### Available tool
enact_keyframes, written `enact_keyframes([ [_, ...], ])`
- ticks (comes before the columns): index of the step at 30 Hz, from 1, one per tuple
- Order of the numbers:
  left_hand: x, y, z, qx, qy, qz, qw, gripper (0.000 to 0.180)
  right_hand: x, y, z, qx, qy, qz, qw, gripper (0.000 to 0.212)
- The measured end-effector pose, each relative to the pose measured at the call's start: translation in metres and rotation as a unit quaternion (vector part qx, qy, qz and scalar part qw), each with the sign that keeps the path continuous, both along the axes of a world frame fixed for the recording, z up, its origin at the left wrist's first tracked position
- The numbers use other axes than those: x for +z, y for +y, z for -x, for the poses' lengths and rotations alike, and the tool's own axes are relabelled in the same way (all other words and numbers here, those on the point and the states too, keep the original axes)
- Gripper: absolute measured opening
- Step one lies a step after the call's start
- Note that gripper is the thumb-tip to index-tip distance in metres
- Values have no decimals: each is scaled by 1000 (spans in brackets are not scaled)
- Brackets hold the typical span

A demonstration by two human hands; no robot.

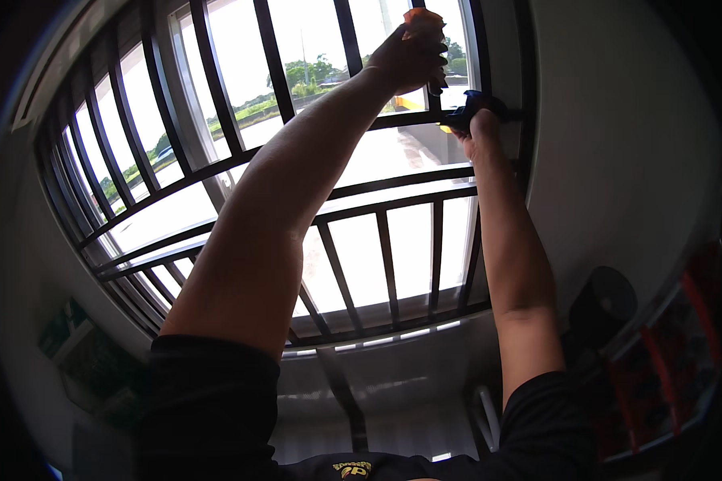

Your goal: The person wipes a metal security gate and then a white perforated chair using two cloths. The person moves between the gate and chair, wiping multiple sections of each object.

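Observation:
Both my arms reach up and forward to a barred window. My left hand (409,62) is closed around an orange, crumpled, cloth-like thing (425,22), held near the upper right of the window in front of the bars. Lower and to the right, my right hand (480,136) is closed on a dark blue cloth-like bundle (472,106). That bundle lies against the black window grille (409,119) near a crossbar by the right side of the frame. Backlight darkens both hands, so the exact kind of either held thing is hard to make out.
Upright black bars and crossbars span the window, with bright daylight behind them. A pale wall (618,120) stands to the right. At the lower right are a dark round object (603,301) and a red rack-like structure (662,365). A green-and-white sign (66,327) hangs at left.

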State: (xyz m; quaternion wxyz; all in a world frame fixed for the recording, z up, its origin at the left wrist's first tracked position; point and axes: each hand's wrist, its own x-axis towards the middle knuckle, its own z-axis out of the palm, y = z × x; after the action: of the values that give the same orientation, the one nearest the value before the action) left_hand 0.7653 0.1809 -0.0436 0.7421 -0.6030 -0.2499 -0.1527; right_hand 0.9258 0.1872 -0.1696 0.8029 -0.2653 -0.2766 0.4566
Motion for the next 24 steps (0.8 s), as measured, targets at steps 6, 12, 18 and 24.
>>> enact_keyframes([
  [6,96,-28,57,-429,-169,35,887,28,-3,-24,5,-414,-373,-92,825,37],
  [12,82,-33,90,-386,-171,-87,902,37,81,40,-8,-588,-494,-4,640,60],
  [18,-28,-48,27,-364,-238,106,894,39,181,100,-32,-550,-564,-48,613,69],
  [24,-110,-42,-80,-253,-424,309,813,60,314,121,-82,-589,-604,-61,533,66],
])
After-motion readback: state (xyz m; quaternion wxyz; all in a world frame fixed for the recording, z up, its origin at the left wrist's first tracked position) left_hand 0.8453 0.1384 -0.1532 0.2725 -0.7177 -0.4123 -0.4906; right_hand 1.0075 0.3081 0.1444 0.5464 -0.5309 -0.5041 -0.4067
